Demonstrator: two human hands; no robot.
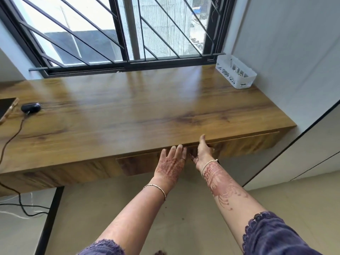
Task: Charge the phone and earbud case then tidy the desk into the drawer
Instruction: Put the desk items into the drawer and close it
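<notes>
While the flat left hand (pixel 170 162) is pressing the wood-grain drawer front (pixel 138 163), the right hand (pixel 202 153) is gripping its top edge below the desktop (pixel 147 107).

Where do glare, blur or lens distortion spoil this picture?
Head view: daylight lays pale glare across the desk top, washing out its grain; the window is overexposed at upper left; the whole frame is slightly soft, so the contents of the white basket are unclear; the wide-angle lens makes the window's uprights lean outward.
</notes>
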